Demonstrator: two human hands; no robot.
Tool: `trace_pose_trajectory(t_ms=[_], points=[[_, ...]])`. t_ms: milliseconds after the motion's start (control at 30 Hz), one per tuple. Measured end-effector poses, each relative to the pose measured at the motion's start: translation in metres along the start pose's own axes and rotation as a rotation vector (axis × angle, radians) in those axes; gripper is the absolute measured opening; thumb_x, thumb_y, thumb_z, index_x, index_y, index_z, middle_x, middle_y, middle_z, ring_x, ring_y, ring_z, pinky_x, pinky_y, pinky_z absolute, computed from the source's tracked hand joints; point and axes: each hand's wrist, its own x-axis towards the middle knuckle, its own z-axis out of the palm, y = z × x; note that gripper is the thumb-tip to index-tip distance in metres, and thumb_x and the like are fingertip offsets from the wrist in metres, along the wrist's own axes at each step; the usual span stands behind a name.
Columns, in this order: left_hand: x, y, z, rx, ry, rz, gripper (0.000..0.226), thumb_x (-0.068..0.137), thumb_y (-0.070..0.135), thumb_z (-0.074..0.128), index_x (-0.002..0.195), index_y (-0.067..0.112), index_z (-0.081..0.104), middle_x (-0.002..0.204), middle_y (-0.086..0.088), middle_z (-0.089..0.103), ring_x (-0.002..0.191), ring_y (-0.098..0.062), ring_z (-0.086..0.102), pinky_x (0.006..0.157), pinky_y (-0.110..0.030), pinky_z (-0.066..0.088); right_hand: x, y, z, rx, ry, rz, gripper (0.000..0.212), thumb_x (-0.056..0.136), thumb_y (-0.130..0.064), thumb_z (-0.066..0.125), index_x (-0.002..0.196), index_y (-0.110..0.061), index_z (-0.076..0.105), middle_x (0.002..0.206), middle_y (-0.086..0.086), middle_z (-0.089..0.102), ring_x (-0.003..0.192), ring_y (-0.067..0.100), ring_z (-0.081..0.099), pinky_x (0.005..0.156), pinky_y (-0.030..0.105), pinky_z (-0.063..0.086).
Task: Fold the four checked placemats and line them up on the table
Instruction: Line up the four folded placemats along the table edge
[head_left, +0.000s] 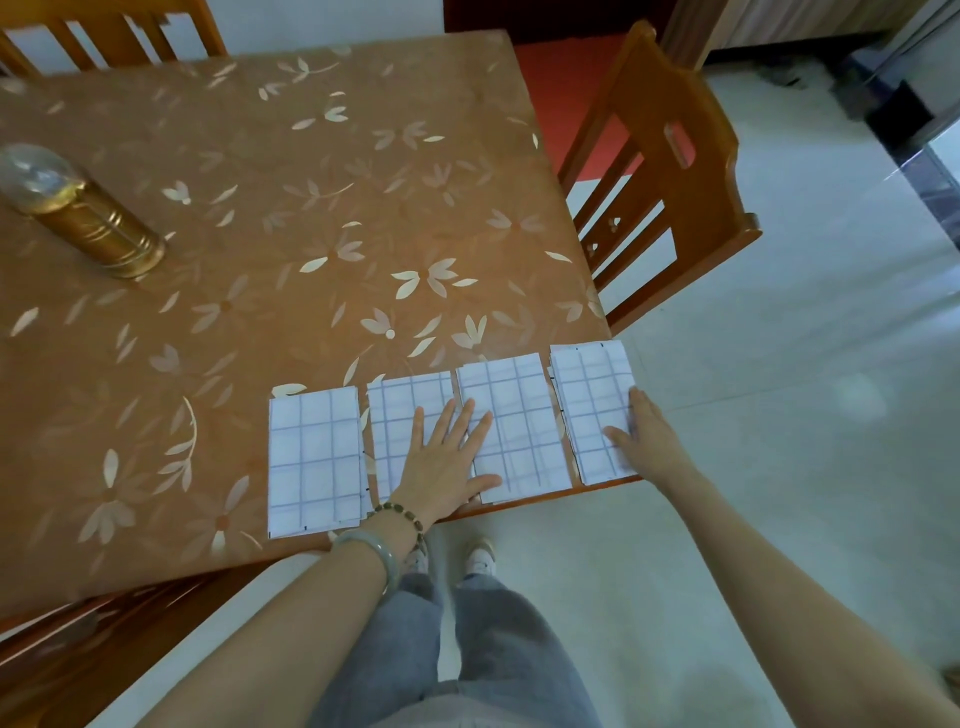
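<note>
Four white fabric placemats with a thin blue-grey check lie folded into narrow upright rectangles, side by side in a row along the near edge of the wooden table (311, 208), which is covered with a brown cloth printed with pale flowers. The row climbs slightly towards the right-hand corner of the table.

The leftmost placemat (314, 457) lies untouched. The second placemat (397, 415) and the third placemat (519, 415) sit just beside each other, and the left hand (441, 462) rests flat across both. Its fingers are straight and spread, its thumb lies out over the lower part of the third placemat, and it grips nothing. The fourth placemat (592, 395) lies at the table's corner, its near end reaching the table edge. The right hand (647, 441) lies against its right side with straight fingers along that edge and the thumb on the cloth, also gripping nothing.

The left wrist carries a dark beaded bracelet (400, 514) and a pale green bangle (374, 551). A gold metal cylinder with a clear domed top (83, 218) stands well apart at the left of the table. A wooden chair (670, 171) stands at the table's right side, and another wooden chair back (104, 31) shows at the far left. Below are grey trousers (483, 649), white shoes (480, 556) and a pale tiled floor (779, 467).
</note>
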Motion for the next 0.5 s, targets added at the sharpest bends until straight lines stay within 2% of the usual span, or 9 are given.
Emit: trace_pose_trajectory(t_ms=[133,267,433,500], points=[[0.0005,0.0022,-0.0011,0.002,-0.013,-0.013,0.091,0.077,0.076,0.0,0.152,0.027,-0.009,0.161,-0.005,-0.014,0.147,-0.027,-0.015,0.114,-0.057,-0.013,0.0002,-0.0021,0.0014,0.008,0.008,0.008,0.075,0.093,-0.029,0.056,0.149,-0.004,0.013,0.154,0.014,0.023,0.14,0.029,0.026,0.112,0.043,0.026],[0.0005,0.0022,-0.0006,0.01,-0.009,-0.015,0.092,0.075,0.076,-0.006,0.152,0.026,-0.01,0.161,-0.005,-0.013,0.147,-0.028,-0.013,0.114,-0.056,-0.013,-0.0011,-0.0065,0.0025,0.001,0.003,0.003,0.075,0.093,-0.029,0.055,0.149,-0.004,0.012,0.154,0.014,0.022,0.139,0.03,0.027,0.113,0.044,0.028],[-0.0003,0.0039,-0.0028,-0.002,-0.013,-0.019,0.087,0.084,0.074,0.013,0.152,0.026,-0.011,0.16,-0.005,-0.016,0.147,-0.028,-0.015,0.115,-0.055,-0.013,-0.0027,-0.0074,0.0013,-0.008,0.027,-0.02,0.074,0.091,-0.028,0.058,0.147,-0.003,0.018,0.149,0.014,0.03,0.135,0.031,0.033,0.109,0.045,0.033],[-0.0002,0.0035,-0.0019,-0.007,-0.004,-0.019,0.088,0.082,0.074,0.011,0.152,0.025,-0.01,0.16,-0.005,-0.015,0.147,-0.028,-0.015,0.116,-0.055,-0.013,-0.003,-0.0081,0.0003,0.0,0.047,-0.027,0.072,0.091,-0.027,0.059,0.146,-0.002,0.02,0.148,0.014,0.032,0.134,0.031,0.034,0.108,0.045,0.034]])
